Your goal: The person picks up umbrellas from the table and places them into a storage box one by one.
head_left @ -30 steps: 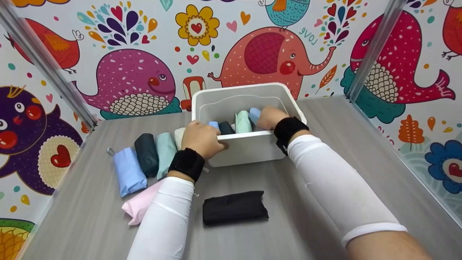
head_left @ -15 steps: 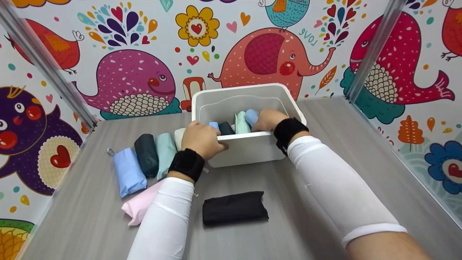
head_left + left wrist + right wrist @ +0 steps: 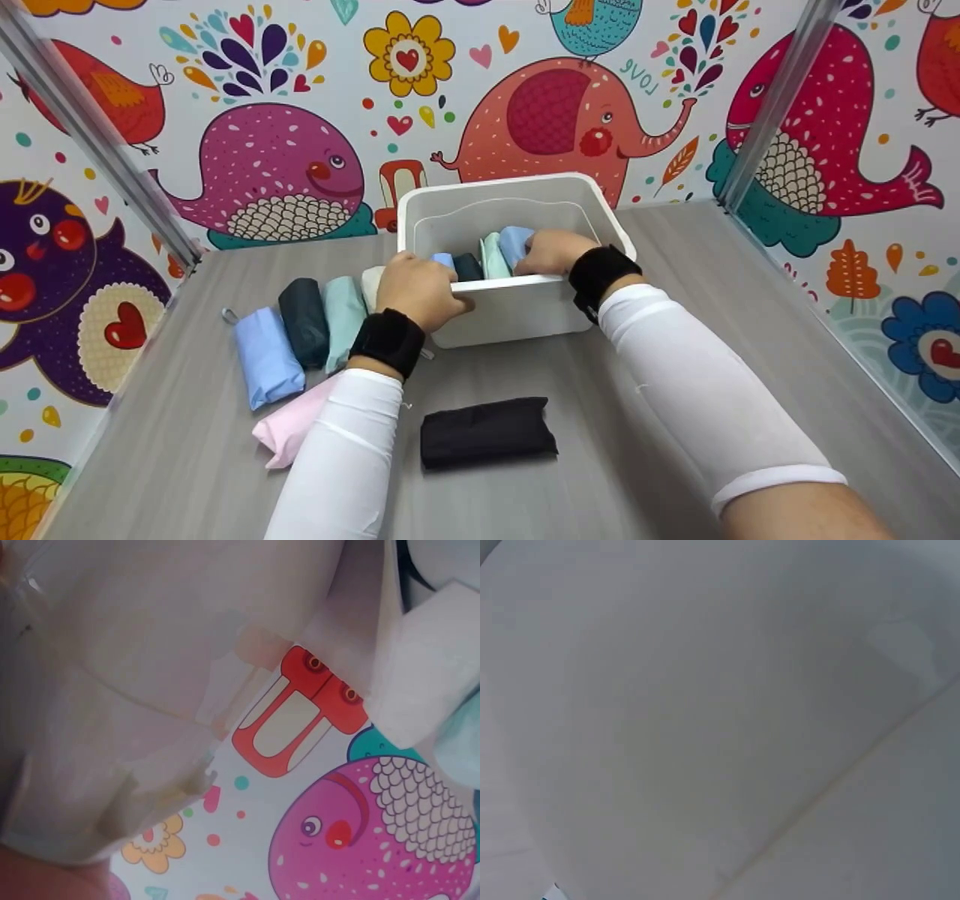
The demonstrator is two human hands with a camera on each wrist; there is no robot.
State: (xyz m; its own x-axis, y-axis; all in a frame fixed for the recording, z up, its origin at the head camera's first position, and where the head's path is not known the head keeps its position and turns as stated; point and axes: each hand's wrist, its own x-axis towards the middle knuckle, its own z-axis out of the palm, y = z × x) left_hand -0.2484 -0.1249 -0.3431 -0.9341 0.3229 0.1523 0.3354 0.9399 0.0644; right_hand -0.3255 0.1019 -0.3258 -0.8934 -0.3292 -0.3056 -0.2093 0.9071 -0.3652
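In the head view my left hand (image 3: 421, 291) grips the front left rim of a white plastic bin (image 3: 517, 315). My right hand (image 3: 556, 251) reaches inside the bin and holds a light blue folded umbrella (image 3: 515, 244), its lower end hidden behind the front wall. Left of it in the bin stand a mint green umbrella (image 3: 493, 256), a dark one (image 3: 469, 268) and another blue one (image 3: 443, 259). The bin's wall (image 3: 150, 652) fills much of the left wrist view. A blurred pale surface takes up nearly all of the right wrist view.
Left of the bin lie more folded umbrellas: blue (image 3: 268, 356), dark green (image 3: 304, 322), mint (image 3: 344, 321), cream (image 3: 372, 285) and pink (image 3: 296, 421), partly covered by my left arm. A black one (image 3: 489, 433) lies in front. Patterned walls enclose the grey tabletop (image 3: 615, 465).
My right hand has shifted the light blue umbrella a little to the left inside the bin, up against the mint green one, which now leans slightly. The left hand has stayed on the rim.
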